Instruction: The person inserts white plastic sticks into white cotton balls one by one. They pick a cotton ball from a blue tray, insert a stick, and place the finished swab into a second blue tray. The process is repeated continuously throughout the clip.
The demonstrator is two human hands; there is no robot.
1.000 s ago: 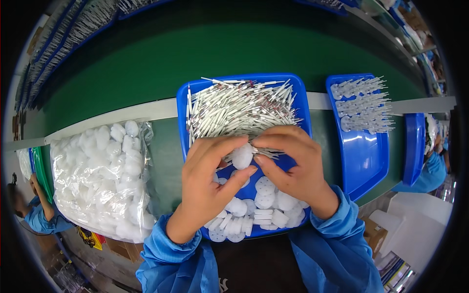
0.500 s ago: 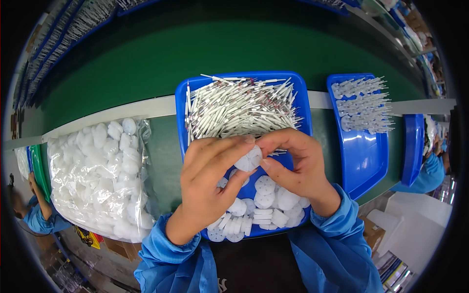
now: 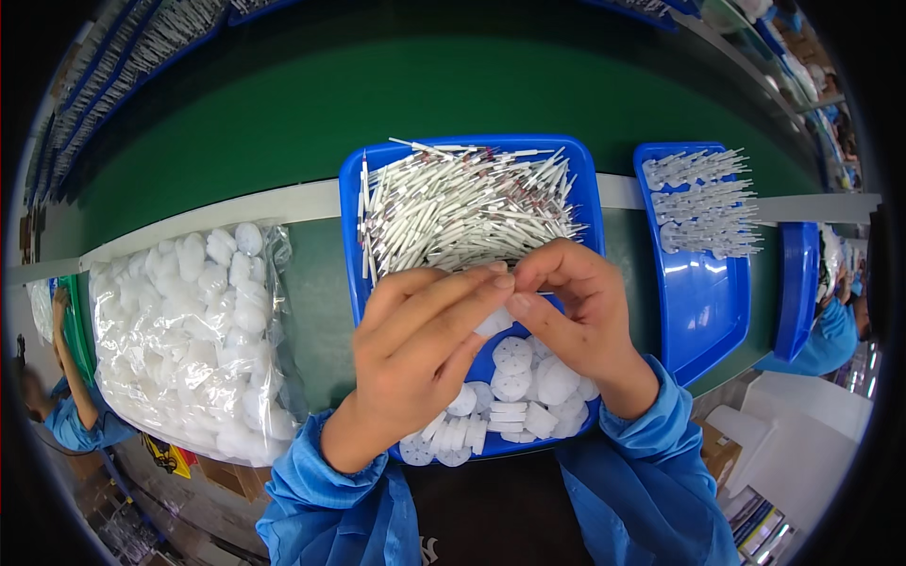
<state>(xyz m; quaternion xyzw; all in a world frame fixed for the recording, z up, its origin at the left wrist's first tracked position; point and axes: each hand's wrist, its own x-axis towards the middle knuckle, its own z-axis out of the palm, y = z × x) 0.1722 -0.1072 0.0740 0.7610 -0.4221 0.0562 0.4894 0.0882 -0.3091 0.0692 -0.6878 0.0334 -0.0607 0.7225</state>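
Over the middle of a blue tray (image 3: 594,203), my left hand (image 3: 415,330) is closed on a white round disc (image 3: 496,322). The fingers cover most of that disc; only a pale part shows below them. My right hand (image 3: 578,311) meets the left fingertips, its thumb and forefinger pinched together; whatever lies between them is hidden. Behind the hands, the tray holds a heap of thin white sticks (image 3: 462,203), some with dark reddish parts. Nearer to me, several white discs with small holes (image 3: 511,370) lie loose, some stacked on edge.
A clear bag of white discs (image 3: 189,340) lies to the left. On the right, a blue tray (image 3: 703,311) carries rows of discs with sticks upright (image 3: 703,203). A pale strip (image 3: 302,203) crosses the green table (image 3: 453,85). Other people's sleeves (image 3: 821,335) show at both sides.
The disc, whose face showed between my hands, is now mostly covered by my left fingers. The left hand has turned over it, and the right fingertips have drawn closer to the left ones.
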